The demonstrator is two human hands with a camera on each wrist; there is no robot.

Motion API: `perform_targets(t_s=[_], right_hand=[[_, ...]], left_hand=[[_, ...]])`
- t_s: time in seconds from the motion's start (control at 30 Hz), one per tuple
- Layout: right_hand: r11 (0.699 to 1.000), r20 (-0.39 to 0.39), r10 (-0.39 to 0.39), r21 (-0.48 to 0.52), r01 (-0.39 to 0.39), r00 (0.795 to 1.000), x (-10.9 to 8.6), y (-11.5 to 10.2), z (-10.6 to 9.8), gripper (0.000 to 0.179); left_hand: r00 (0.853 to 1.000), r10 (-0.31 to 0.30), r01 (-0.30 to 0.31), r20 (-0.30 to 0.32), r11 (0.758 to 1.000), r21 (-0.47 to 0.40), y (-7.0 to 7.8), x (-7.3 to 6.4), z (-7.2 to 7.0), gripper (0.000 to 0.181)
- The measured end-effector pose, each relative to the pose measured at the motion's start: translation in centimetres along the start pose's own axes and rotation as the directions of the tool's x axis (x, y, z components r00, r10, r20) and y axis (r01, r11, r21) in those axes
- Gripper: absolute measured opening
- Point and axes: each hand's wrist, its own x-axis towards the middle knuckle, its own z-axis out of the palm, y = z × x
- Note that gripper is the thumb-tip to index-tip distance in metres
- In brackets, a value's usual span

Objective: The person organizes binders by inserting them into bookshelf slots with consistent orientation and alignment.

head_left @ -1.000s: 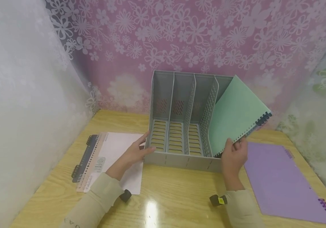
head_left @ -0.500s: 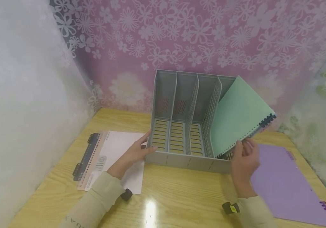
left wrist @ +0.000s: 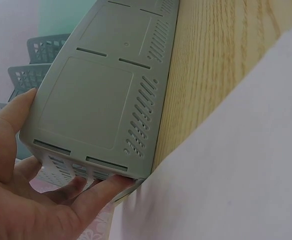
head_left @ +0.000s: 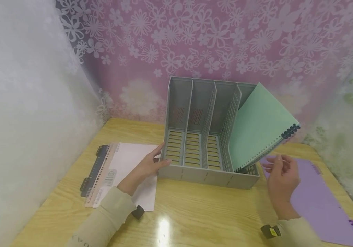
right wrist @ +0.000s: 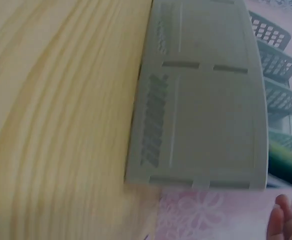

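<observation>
The left hand holds the near left corner of a grey plastic file organiser, which stands on a light wood-grain worktop. Its grip pinches the organiser, thumb laid over the front rim and fingers bent round the perforated outer side, as the left wrist view shows. Perforated dividers part the organiser into four upright compartments with slotted floors.

A mint-green ring-bound notebook stands tilted in the rightmost compartment. Its lower end is inside, near the front wall, while its punched edge slants up and out past the organiser's right side, with dark rings at the upper end.

The right hand is just beside that notebook, below its ringed edge and apart from it. Its grip pinches nothing; the fingers are loosely bent.

A purple ring-bound notebook lies flat on the worktop to the right, partly behind the right hand and sleeve. To the left, beneath the left forearm, a pale pink notebook lies over a beige punched edge and a dark blue-grey ringed one.

Beige sleeves cover both forearms. Pink floral fabric hangs behind the worktop.
</observation>
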Motion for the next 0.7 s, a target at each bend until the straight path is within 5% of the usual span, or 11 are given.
perform_targets(t_s=[0.17, 0.33, 0.5, 0.7], right_hand=[[0.976, 0.087, 0.014, -0.217, 0.006, 0.996, 0.6, 1.2, -1.3, 0.023], [0.916, 0.208, 0.136, -0.398, -0.043, 0.969, 1.1, 2.5, -2.6, 0.037], [0.867, 0.384, 0.212, -0.499, 0.009, 0.899, 2.1, 3.8, -4.0, 0.06], [0.795, 0.543, 0.297, -0.596, 0.111, 0.785, 4.3, 5.1, -5.3, 0.092]], left_hand=[[1.0, 0.007, -0.007, 0.003, 1.0, -0.014, 0.1, 0.0, -0.1, 0.085], [1.0, 0.009, -0.009, 0.011, 1.0, -0.014, 0.0, 0.0, -0.5, 0.084], [1.0, 0.022, -0.022, 0.021, 1.0, 0.012, 0.0, 0.0, -0.6, 0.084], [1.0, 0.021, -0.021, 0.016, 1.0, 0.007, -0.2, 0.1, -0.3, 0.084]])
